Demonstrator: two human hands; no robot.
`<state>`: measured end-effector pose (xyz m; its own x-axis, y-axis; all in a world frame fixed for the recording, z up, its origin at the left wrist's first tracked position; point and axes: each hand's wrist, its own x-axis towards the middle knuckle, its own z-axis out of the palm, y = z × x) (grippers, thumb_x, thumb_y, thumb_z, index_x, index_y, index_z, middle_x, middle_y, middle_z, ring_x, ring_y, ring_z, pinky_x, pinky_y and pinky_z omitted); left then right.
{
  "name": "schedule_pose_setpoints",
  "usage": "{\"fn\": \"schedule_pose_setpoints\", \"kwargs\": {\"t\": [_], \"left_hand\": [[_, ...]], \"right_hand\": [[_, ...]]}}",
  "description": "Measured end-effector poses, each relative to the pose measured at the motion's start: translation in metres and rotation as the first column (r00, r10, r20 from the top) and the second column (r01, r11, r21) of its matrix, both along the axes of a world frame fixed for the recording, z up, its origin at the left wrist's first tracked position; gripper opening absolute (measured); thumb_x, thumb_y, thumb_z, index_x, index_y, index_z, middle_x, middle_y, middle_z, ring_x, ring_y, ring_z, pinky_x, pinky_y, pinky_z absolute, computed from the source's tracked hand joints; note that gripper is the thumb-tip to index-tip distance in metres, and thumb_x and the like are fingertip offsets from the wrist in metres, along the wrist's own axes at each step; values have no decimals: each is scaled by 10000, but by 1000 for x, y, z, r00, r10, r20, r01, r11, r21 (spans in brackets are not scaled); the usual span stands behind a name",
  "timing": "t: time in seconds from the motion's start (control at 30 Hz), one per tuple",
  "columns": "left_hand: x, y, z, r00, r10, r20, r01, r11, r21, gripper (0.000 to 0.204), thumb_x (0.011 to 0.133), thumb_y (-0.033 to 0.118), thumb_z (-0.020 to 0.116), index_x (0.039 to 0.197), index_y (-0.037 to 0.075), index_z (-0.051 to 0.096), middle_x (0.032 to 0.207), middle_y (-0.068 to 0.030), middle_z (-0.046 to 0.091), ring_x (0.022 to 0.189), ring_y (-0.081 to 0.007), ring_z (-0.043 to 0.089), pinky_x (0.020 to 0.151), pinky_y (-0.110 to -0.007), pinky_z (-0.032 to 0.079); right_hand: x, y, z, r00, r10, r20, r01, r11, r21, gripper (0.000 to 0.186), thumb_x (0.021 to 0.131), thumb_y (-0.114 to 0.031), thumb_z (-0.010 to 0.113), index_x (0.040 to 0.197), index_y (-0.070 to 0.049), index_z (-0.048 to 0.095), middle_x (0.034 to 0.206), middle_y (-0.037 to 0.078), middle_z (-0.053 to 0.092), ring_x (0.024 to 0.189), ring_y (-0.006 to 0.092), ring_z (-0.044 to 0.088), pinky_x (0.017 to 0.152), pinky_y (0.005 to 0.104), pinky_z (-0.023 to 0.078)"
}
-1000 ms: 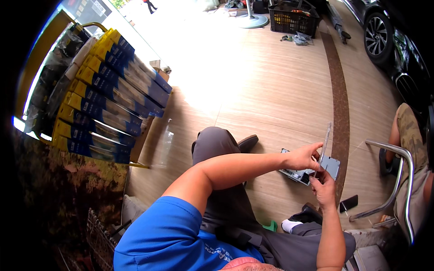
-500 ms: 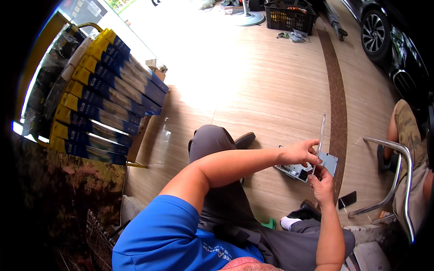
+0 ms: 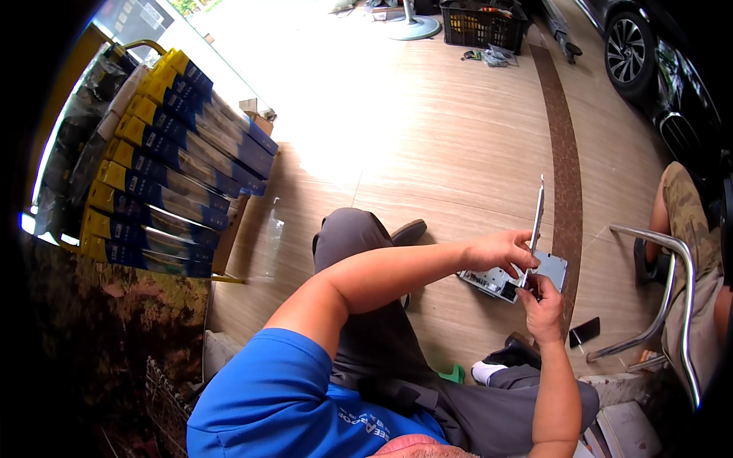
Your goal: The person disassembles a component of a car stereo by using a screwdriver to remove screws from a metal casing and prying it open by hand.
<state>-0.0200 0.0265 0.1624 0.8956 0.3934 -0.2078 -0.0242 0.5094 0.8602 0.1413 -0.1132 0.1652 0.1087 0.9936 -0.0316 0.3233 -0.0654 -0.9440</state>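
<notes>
A thin, flat, light-coloured panel (image 3: pixel 539 208) stands nearly on edge, tilted slightly to the right. My left hand (image 3: pixel 500 252) is closed on its lower part, thumb and fingers on either side. Just below, my right hand (image 3: pixel 544 307) pinches at the panel's bottom end, fingers curled; the exact spot it grips is partly hidden. Beneath both hands a silvery metal device housing (image 3: pixel 481 282) rests on the floor, dark parts showing at its near side. A flat grey-blue metal plate (image 3: pixel 553 269) shows at the right, behind my fingers; whether it joins the housing cannot be told.
A rack of blue-and-yellow packages (image 3: pixel 164 168) stands at left. On the right are a chrome tube frame (image 3: pixel 672 243), a dark phone-like slab (image 3: pixel 585 333) and another person's leg (image 3: pixel 683 206). Farther off are a black crate (image 3: pixel 482 29) and a black car (image 3: pixel 683 91).
The panel has risen slightly and turned, showing more of its edge. Both hands stay at its lower end, with my right fingers curled closer in. The whole view has shifted a little.
</notes>
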Motion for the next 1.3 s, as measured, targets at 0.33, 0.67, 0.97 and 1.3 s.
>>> {"fn": "schedule_pose_setpoints", "kwargs": {"t": [0.33, 0.67, 0.97, 1.3], "left_hand": [[1, -3, 2, 991, 130, 24, -131, 991, 26, 648, 836, 185, 687, 1380, 44, 364, 1026, -88, 631, 922, -157, 621, 727, -302, 533], [0, -3, 0, 994, 112, -5, -110, 984, 137, 696, 819, 150, 728, 1383, 12, 344, 1114, -131, 593, 966, -180, 599, 771, -305, 526], [7, -4, -20, 995, 101, 1, -99, 978, 186, 579, 802, 53, 733, 1280, 13, 408, 1117, -133, 586, 1031, -207, 590, 888, -329, 503], [6, -8, -14, 993, 87, -76, -60, 951, 302, 911, 793, 51, 762, 1473, -41, 164, 1172, -215, 593, 1057, -233, 607, 899, -328, 507]], "right_hand": [[9, 6, -13, 987, -136, 86, 128, 988, 87, 81, 907, -3, 590, 963, 29, 640, 789, 63, 650, 718, 106, 585, 665, 271, 479], [1, 5, 15, 990, -18, 137, 22, 999, -30, 309, 874, -189, 706, 1077, 33, 635, 873, 42, 668, 703, 77, 548, 655, 247, 461], [4, 2, 2, 995, 11, -97, -21, 994, -109, 380, 847, -151, 715, 1167, 26, 607, 960, 47, 649, 772, 90, 564, 693, 246, 466], [9, -1, -10, 943, -84, -321, -11, 959, -282, 344, 867, -123, 684, 1174, 7, 601, 913, -13, 618, 687, 44, 509, 591, 209, 417]]}}
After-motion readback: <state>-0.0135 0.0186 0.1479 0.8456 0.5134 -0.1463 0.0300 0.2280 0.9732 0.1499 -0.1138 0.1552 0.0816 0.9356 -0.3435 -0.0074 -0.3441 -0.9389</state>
